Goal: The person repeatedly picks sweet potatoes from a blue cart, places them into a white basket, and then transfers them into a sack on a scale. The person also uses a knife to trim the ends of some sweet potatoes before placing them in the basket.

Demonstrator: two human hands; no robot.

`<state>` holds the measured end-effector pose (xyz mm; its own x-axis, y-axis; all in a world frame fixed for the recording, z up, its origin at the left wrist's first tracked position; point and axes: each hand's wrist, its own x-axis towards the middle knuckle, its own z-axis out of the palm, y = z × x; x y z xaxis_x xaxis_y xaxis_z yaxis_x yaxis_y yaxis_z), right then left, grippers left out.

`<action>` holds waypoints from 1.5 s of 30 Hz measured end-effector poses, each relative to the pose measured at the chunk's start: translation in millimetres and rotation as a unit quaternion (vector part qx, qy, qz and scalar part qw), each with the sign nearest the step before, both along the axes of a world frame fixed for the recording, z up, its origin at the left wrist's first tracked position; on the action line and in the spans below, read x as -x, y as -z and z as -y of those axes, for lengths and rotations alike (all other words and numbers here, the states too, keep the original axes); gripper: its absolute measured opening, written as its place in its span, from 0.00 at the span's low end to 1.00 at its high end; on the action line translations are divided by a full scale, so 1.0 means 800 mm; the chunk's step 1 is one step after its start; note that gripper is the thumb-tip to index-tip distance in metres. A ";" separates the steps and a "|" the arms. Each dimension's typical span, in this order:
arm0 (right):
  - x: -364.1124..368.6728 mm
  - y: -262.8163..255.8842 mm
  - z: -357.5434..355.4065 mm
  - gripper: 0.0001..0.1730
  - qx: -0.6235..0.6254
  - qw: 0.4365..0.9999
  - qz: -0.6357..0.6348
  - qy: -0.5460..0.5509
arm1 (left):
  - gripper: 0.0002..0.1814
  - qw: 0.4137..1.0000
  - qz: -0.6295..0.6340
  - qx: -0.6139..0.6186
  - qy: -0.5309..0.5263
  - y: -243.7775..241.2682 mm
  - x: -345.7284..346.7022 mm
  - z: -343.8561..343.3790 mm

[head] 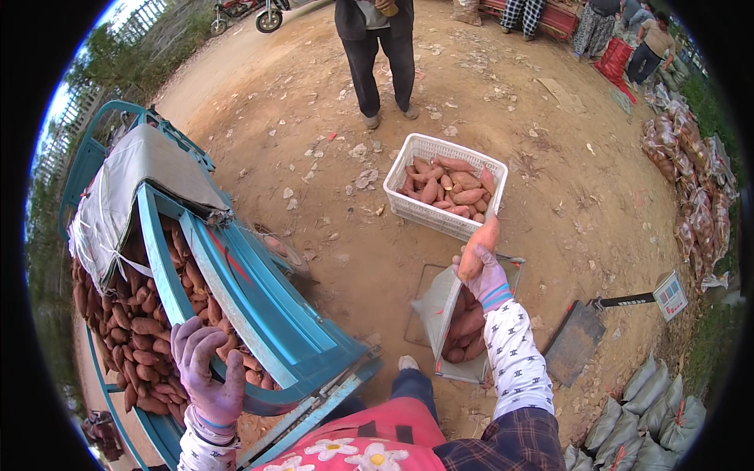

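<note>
My right hand (490, 277), in a purple-stained glove, grips a large sweet potato (479, 244). It is held above a pale woven sack (437, 306) that hangs open on a metal frame and has sweet potatoes (468, 327) inside. Just beyond stands a white plastic crate (433, 218) with more sweet potatoes (453, 185). My left hand (209, 365), gloved too, is raised with its fingers apart and nothing in them. Below and beside it is the blue side rail (283, 391) of a cargo tricycle, whose bed carries a heap of sweet potatoes (141, 329).
A platform scale (574, 344) lies on the dirt at right. Filled sacks (642, 418) sit at lower right, and bagged produce (695, 188) is piled farther off. A person (377, 59) stands beyond the crate; other people (651, 47) are at upper right. A grey cover (153, 162) drapes the cargo bed.
</note>
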<state>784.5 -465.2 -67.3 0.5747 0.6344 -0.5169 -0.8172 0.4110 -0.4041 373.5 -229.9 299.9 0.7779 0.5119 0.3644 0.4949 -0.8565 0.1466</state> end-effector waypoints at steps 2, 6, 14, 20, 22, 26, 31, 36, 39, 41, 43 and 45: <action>-0.083 0.028 -0.061 0.39 0.002 0.998 0.011 0.060 | 0.14 1.000 0.015 0.005 0.000 -0.004 -0.008 -0.001; -0.116 0.015 -0.158 0.56 0.243 0.965 0.096 0.032 | 0.18 0.999 0.046 0.006 0.006 0.003 0.001 -0.020; 0.163 0.005 -0.096 0.27 0.199 0.947 0.221 -0.119 | 0.19 0.966 0.246 0.061 0.056 0.026 0.043 -0.025; 0.382 -0.040 0.024 0.17 0.208 0.732 0.550 -0.345 | 0.29 0.907 0.379 0.181 0.023 0.124 0.202 -0.055; 0.430 -0.045 0.035 0.20 0.239 0.837 0.263 -0.416 | 0.23 0.905 0.325 0.218 -0.167 0.199 0.307 -0.080; 0.485 -0.039 0.030 0.23 0.247 0.686 0.469 -0.498 | 0.27 0.734 0.141 0.358 -0.559 0.363 0.553 -0.165; 0.551 -0.015 0.021 0.20 0.221 0.648 0.444 -0.577 | 0.46 0.616 0.060 0.355 -0.700 0.410 0.690 -0.289; 0.590 0.012 -0.029 0.19 0.053 0.310 0.775 -0.549 | 0.53 0.573 0.010 0.402 -0.714 0.457 0.723 -0.344; 0.629 -0.036 -0.088 0.20 -0.058 0.198 0.824 -0.528 | 0.52 0.593 0.042 0.448 -0.668 0.468 0.729 -0.341; 0.701 -0.135 -0.176 0.19 0.060 0.310 0.737 -0.598 | 0.50 0.634 0.272 0.493 -0.530 0.508 0.761 -0.291; 0.718 -0.085 -0.200 0.30 0.187 0.646 0.341 -0.657 | 0.46 0.569 0.470 0.578 -0.347 0.487 0.725 -0.241; 0.796 -0.131 -0.286 0.39 0.152 0.716 0.268 -0.627 | 0.50 0.536 0.455 0.666 -0.248 0.423 0.682 -0.189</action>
<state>147.4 -236.0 37.2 -0.1797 0.7301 -0.6593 -0.1606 -0.6830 -0.7126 -172.2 -78.3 -38.6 0.2354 0.8516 -0.4683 -0.1829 0.5120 0.8393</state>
